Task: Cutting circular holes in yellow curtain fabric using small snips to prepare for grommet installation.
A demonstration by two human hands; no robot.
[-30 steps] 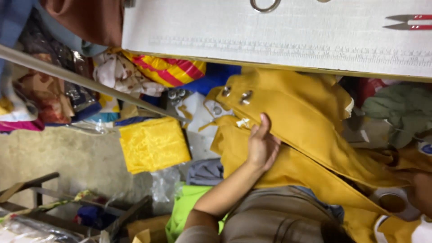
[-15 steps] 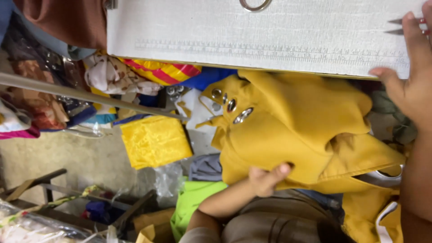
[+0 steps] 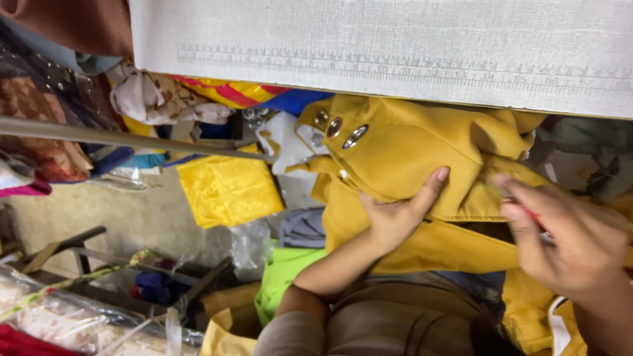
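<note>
Mustard-yellow fabric garment (image 3: 422, 151) lies pinched under the left hand (image 3: 395, 214); the blurred right hand (image 3: 567, 240), beside it, grips a small red-handled tool (image 3: 527, 212).

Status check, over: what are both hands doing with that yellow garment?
Left hand gripping mustard garment at a fold. Right hand blurred, holding a small red-handled tool over it. Nothing in the way.

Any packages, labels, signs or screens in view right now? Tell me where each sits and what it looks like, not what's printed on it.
No screens or signs.
Printed ruler scale: a grey band of ticks and digits running along the white table top, upper frame.
Clear plastic bags: bottom left corner, crinkled, transparent, with pale and red contents.
Clear plastic wrap: centre left, below the folded yellow cloth, crumpled.
White tag-like piece: beside the mustard garment; whether it is a label is unclear.
</note>
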